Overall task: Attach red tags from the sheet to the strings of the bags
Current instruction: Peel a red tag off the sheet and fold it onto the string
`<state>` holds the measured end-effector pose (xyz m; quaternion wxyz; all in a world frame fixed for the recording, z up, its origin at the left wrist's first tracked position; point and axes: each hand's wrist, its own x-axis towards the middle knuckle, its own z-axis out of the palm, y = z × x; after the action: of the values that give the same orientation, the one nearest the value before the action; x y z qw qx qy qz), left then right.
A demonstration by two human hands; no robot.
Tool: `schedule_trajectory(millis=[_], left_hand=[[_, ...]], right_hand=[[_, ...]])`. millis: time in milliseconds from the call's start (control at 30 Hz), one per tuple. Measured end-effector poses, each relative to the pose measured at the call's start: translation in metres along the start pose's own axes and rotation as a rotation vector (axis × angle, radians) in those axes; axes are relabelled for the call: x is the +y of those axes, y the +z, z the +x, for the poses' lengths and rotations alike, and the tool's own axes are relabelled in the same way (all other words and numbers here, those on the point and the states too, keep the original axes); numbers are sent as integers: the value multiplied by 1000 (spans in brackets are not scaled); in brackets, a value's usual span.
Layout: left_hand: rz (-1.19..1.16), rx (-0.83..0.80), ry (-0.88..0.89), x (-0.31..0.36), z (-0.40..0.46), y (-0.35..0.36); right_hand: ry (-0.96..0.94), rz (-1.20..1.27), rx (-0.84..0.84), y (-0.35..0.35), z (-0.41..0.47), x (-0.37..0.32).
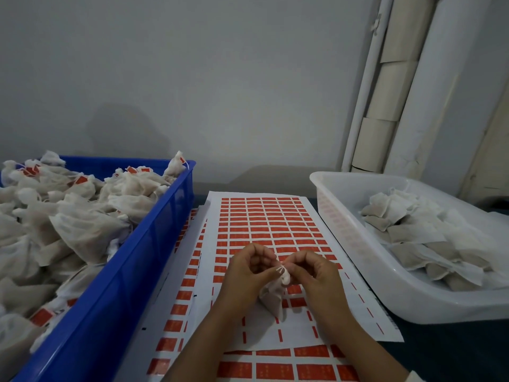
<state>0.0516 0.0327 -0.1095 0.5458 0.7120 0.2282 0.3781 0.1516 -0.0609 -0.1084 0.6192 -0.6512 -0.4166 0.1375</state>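
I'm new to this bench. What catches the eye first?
The sheet of red tags runs up the middle, with both hands, left hand and right hand, pinching a small bag over it. A blue crate heaped with bags stands left, a white tub right.

Dark table carries blue crate, white tub, red tag sheets between them.

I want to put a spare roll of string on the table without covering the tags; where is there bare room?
Dark tabletop shows at the near right, between the tag sheet and the white tray. A narrow strip runs behind the sheet, along the wall. The blue crate and sheets fill the rest.
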Motion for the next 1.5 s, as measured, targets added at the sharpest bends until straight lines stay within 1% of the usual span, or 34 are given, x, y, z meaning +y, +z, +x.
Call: schedule_trajectory(millis=[100, 267, 400, 500, 600, 767, 800, 967, 1100, 1200, 1367, 1500], left_hand=[[-21, -20, 2, 0, 0, 1], [-32, -56, 39, 1, -2, 2], [-2, -99, 42, 1, -2, 2], [-18, -108, 8, 2, -2, 1], [-16, -132, -18, 2, -2, 0], [41, -283, 31, 0, -7, -2], [57, -292, 41, 0, -8, -1], [97, -204, 85, 0, -7, 1], [74, -148, 75, 0, -7, 1], [48, -130, 54, 1, -6, 0], [40, -109, 2, 1, -5, 0], [53, -92, -20, 0, -5, 1]], right_hand=[[38, 32, -1, 3, -2, 0], [55, -6, 63, 4, -2, 1], [30, -38, 54, 4, -2, 1], [-17, -85, 59, 2, -2, 0], [-48, -73, 80, 1, -2, 0], [-11, -39, 103, -2, 1, -2], [0, -30, 107, -3, 1, -2], [33, 37, 92, 0, 0, -3], [55, 49, 75, 1, 0, -4], [20, -37, 76, 0, 1, -4], [-228, -419, -26, -3, 2, -3], [-281, -602, -94, -6, 5, -2]])
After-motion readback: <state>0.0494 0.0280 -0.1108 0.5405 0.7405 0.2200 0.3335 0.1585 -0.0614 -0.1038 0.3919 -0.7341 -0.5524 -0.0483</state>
